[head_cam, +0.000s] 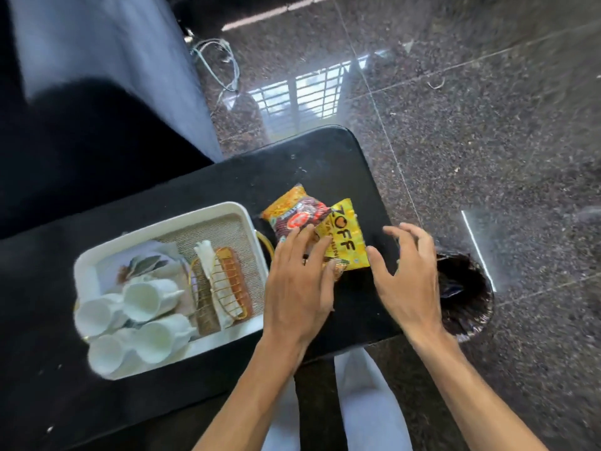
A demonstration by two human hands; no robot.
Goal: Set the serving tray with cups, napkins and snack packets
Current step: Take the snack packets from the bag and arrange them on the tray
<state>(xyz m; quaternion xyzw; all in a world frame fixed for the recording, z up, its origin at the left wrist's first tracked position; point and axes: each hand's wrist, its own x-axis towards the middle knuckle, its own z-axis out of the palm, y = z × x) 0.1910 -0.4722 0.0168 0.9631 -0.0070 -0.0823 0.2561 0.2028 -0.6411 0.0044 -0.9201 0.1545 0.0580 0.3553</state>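
A white serving tray [227, 209] sits on a black table [325, 157]. Inside it lie several white cups [146, 297] on their sides, a printed napkin [146, 262] and a gold wire holder [224, 281]. Two snack packets lie on the table right of the tray: a dark red and yellow one [299, 213] and a yellow one [348, 236]. My left hand [299, 288] rests flat with its fingertips on both packets. My right hand [409, 275] hovers just right of the yellow packet, fingers spread and curled, holding nothing.
A dark waste bin [465, 294] lined with a black bag stands on the speckled stone floor beside the table's right end. A dark seat [81, 141] and loose cables [221, 60] lie beyond the table.
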